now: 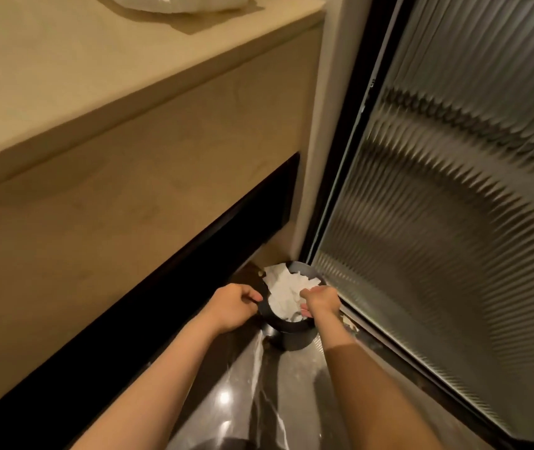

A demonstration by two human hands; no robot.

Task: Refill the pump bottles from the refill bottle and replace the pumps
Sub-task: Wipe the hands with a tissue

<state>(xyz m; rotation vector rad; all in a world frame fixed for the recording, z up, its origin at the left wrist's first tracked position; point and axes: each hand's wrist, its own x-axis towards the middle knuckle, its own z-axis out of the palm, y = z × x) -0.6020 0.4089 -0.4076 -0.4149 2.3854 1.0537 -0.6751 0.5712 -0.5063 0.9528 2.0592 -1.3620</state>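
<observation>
No pump bottle or refill bottle is in view. A small dark waste bin [288, 332] stands on the floor in the corner between the vanity and the glass door. Crumpled white paper [283, 290] fills its top. My left hand [233, 306] grips the bin's left rim, fingers curled over the edge. My right hand [320, 302] reaches into the bin from the right and pinches the white paper.
A beige vanity counter [103, 79] runs along the left, with a white bag or cloth [174, 3] on top at the far end. A dark recess [148, 287] lies under it. A ribbed glass door [453, 196] in a black frame stands at the right. The floor [246, 391] is glossy dark marble.
</observation>
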